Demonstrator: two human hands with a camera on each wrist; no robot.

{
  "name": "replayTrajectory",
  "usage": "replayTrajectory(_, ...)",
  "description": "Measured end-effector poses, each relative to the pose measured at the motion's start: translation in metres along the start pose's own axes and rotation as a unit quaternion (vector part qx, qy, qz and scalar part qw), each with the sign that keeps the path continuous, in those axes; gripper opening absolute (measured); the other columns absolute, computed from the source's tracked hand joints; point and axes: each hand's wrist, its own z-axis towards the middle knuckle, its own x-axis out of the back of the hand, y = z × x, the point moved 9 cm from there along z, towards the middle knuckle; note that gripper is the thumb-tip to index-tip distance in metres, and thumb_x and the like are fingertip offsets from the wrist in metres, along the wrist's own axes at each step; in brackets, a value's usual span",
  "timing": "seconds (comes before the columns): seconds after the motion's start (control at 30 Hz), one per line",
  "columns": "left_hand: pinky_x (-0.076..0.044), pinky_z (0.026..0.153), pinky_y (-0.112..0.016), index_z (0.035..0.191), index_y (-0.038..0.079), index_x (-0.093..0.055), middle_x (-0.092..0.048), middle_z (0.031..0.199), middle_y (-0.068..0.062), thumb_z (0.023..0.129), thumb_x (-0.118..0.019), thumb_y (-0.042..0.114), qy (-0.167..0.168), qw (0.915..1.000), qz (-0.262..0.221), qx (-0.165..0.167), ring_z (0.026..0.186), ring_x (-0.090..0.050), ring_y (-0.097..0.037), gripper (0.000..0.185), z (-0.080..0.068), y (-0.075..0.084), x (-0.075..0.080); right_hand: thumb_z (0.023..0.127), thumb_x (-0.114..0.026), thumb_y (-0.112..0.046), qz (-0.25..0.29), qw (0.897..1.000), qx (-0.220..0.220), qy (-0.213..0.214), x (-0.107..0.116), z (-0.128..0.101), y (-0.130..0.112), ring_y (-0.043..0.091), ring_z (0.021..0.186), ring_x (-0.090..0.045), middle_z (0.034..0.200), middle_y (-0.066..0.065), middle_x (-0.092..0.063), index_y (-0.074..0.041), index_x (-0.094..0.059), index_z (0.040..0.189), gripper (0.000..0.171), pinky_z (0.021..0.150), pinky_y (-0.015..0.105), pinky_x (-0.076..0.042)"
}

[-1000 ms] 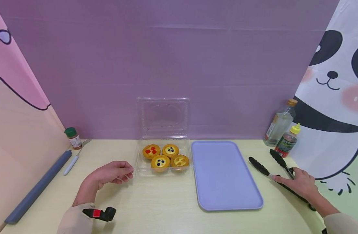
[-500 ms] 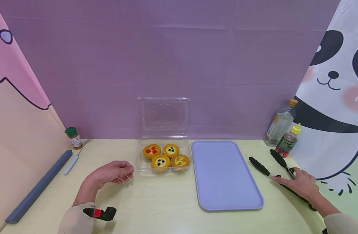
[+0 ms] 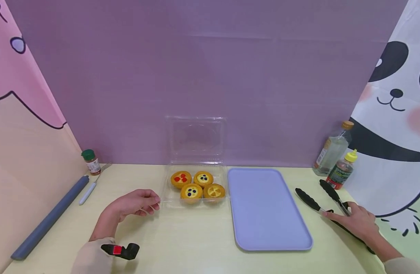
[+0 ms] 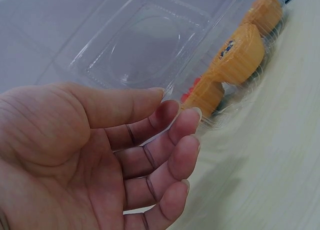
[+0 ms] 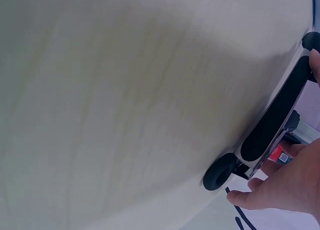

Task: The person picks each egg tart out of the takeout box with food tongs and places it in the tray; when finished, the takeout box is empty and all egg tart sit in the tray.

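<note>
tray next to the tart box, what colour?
Plain pale lavender-blue, no pattern. The tray shows best in the head view.

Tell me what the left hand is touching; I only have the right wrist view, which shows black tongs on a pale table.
Observer: The left hand has its fingertips at the near left edge of an open clear clamshell box; its fingers are loosely curled and grip nothing.
Operator: Report what is in that box.
Observer: Four fruit tarts, one with red topping, two with dark berries, one with yellow.
Operator: Say what lies between box and tongs.
Observer: A lavender tray lies flat on the table, left of the black tongs, on which the right hand rests.
</note>
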Motion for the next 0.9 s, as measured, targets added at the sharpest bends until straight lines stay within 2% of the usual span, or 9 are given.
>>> replayTrajectory(0.23, -0.05, 0.079, -0.035, 0.113, -0.002, -0.059, -0.067, 0.099, -0.007, 0.103, -0.056, 0.029, 0.0, 1.0, 0.002, 0.003, 0.09, -0.064, -0.023, 0.033, 0.0013, 0.0007, -0.0026, 0.083, -0.059, -0.075, 0.006, 1.0, 0.007, 0.026, 0.0019, -0.0022, 0.0049, 0.068, 0.118, -0.033, 0.136, 0.045, -0.038, 0.009, -0.033, 0.142, 0.105, 0.078, 0.07, -0.042)
replayTrajectory(0.47, -0.05, 0.079, -0.035, 0.114, -0.003, -0.058, -0.067, 0.102, -0.01, 0.103, -0.056, 0.028, -0.001, 1.0, 0.003, -0.001, 0.091, -0.063, -0.024, 0.033, 0.0017, 0.0028, -0.001, 0.086, -0.056, -0.074, 0.007, 0.999, 0.023, 0.038, 0.0044, 0.0004, -0.0001, 0.068, 0.119, -0.034, 0.137, 0.044, -0.039, 0.007, -0.036, 0.142, 0.101, 0.082, 0.072, -0.041)
replayTrajectory(0.7, -0.05, 0.078, -0.034, 0.114, -0.002, -0.059, -0.067, 0.1, -0.008, 0.102, -0.057, 0.03, 0.001, 1.0, 0.007, 0.007, 0.089, -0.063, -0.022, 0.034, 0.0027, -0.0011, -0.0011, 0.086, -0.054, -0.075, 0.002, 1.0, 0.013, 0.011, 0.0009, 0.0009, 0.0022, 0.07, 0.117, -0.035, 0.137, 0.046, -0.038, 0.009, -0.034, 0.143, 0.103, 0.08, 0.07, -0.043)
replayTrajectory(0.9, -0.05, 0.079, -0.035, 0.114, -0.002, -0.059, -0.067, 0.099, -0.006, 0.102, -0.057, 0.03, 0.001, 1.0, 0.006, 0.004, 0.089, -0.063, -0.022, 0.034, 0.0023, -0.001, -0.0018, 0.085, -0.052, -0.078, -0.001, 1.0, -0.01, -0.019, -0.0009, 0.0038, 0.0055, 0.069, 0.12, -0.028, 0.138, 0.048, -0.033, 0.017, -0.025, 0.142, 0.114, 0.085, 0.073, -0.04)
